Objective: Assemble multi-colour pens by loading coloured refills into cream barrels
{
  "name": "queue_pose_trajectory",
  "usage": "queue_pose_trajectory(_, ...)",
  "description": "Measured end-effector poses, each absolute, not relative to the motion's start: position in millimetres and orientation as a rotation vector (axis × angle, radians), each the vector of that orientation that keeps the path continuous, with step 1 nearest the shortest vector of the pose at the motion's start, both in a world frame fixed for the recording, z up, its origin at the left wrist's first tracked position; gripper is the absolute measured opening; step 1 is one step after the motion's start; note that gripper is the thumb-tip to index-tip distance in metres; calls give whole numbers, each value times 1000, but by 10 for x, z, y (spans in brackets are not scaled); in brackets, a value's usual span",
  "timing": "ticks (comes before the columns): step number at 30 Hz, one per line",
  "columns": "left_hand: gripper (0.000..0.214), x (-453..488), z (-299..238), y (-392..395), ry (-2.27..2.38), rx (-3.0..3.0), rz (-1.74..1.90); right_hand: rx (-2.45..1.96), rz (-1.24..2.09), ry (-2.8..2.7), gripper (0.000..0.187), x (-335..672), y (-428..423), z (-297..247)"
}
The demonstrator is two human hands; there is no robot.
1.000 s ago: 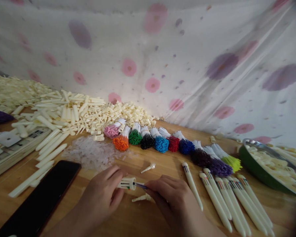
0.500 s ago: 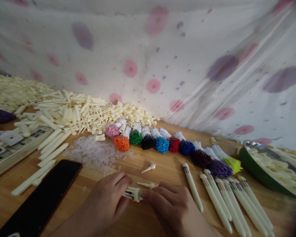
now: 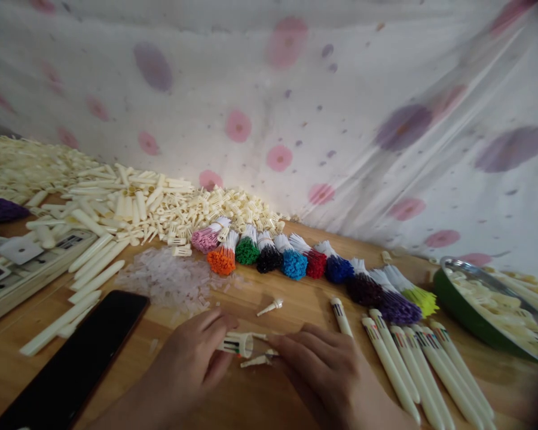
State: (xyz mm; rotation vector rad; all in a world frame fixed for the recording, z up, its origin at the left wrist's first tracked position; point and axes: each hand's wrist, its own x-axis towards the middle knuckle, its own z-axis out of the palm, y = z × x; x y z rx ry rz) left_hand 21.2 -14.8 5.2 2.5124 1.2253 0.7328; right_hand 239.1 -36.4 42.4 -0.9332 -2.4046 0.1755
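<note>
My left hand is closed around a slotted cream pen top, its open end facing right and dark and coloured bits showing in the slots. Close by on the right, my right hand has its fingers pinched together on a small pointed cream piece, which points left, just below the pen top's open end. A second thin cream piece shows by the right fingertips; I cannot tell whether it is held. Farther back, one more pointed cream piece lies on the wooden table.
Bundles of coloured refills form a row behind the hands. Assembled multicolour pens lie at right, near a green bowl of cream parts. At left are a black phone, small clear tubes and heaped cream parts.
The small pointed piece has come into view in my right fingers, below the pen top. My right hand has moved slightly right, and the pen top slightly left and up.
</note>
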Motion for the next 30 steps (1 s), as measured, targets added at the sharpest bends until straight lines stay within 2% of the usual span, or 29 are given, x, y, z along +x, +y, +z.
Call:
queue_pose_trajectory(3, 31, 200, -1, -129, 1277, 2426, 789, -1255, 171, -2333, 16, 2478, -256, 377)
queue_pose_trajectory(7, 26, 175, -74, -110, 1300, 2364, 905, -2082, 29, -2270, 18, 2594, 12, 121)
queue_pose_trajectory(9, 22, 160, -105, -94, 1316, 2337, 947, -2275, -27, -2226, 19, 2639, 118, -1)
queue_pose_trajectory(18, 17, 116, -193, -12, 1430, 2308, 980, -2277, -70, -2051, 25, 2740, 321, 96)
queue_pose_trajectory(22, 16, 130, -200, -11, 1373, 2281, 974, -2223, -31, -1952, 22, 2664, 582, 168)
queue_pose_trajectory(30, 17, 97, -218, -20, 1395, 2387, 975, -2206, 390, -1804, 24, 2769, 1072, 201)
